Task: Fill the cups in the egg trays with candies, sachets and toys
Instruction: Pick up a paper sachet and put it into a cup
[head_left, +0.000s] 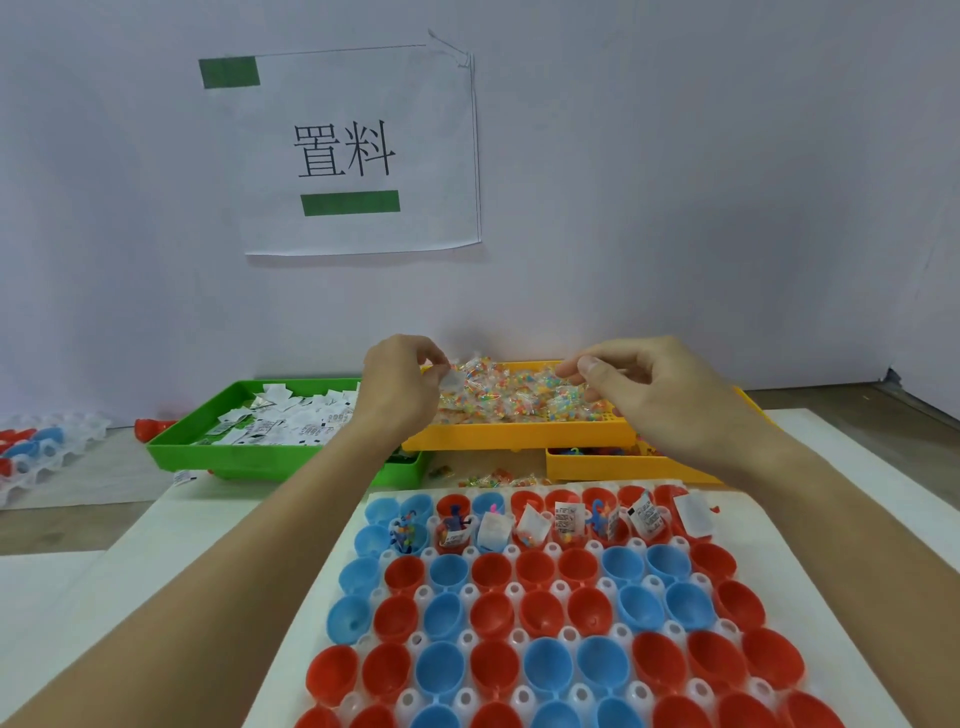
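- Egg tray of clear plastic lies front centre, red and blue cups; only far-row cups hold white sachets and small toys.
- Green plastic tray, left: loose white sachets.
- Left hand pinches a clear candy packet over the yellow plastic tray of candy packets.
- Right hand, fingers curled, pinches a packet there.
- White tabletop; paper sign on the wall.
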